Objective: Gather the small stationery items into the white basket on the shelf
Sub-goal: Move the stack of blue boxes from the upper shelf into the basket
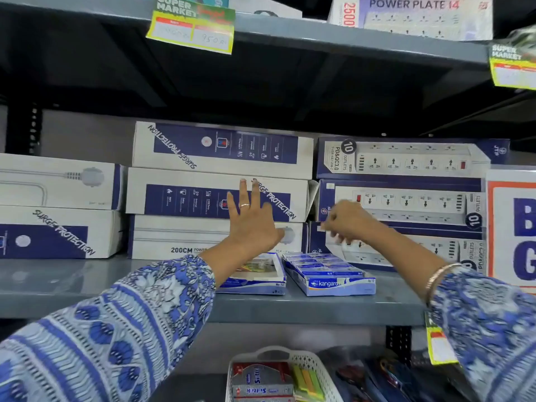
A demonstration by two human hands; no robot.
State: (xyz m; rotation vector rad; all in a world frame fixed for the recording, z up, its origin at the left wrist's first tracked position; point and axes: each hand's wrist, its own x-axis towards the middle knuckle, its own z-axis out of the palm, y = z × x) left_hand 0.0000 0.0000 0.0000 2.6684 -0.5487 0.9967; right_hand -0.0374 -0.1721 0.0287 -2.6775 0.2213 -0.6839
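Head view, store shelving, grey metal. Middle shelf (72,285) runs full width; bare grey surface at far left and along the front edge.

Left: white-and-navy boxes (58,207) stacked two high, "SURGE PROTECTION" on the lower one. A dark perforated upright stands behind them.

Centre-left: three-box stack (220,169), same print. Left hand (252,224) raised flat in front of this stack, fingers spread apart, ring on one finger, holding nothing. Cannot tell whether the palm touches the boxes. Patterned blue sleeve (116,329) covers the forearm.

Centre, on the shelf front: two staple packs side by side. The left pack (258,280) is partly hidden by the left wrist; the right pack (330,275) reads "kangaro".

Centre-right: right hand (348,221), blurred, fingers curled together and pointing down, in front of the outlet-strip boxes (406,181). Cannot tell if it grips anything. Bangle on that wrist.

Far right: white sign (513,227) with orange border.

Upper shelf: yellow-green price tags (193,24) hang from its edge; "POWER PLATE 14" box (414,17) above.

Below the middle shelf: white basket (316,369), lattice-walled, holding red-grey boxes and yellow-green items.
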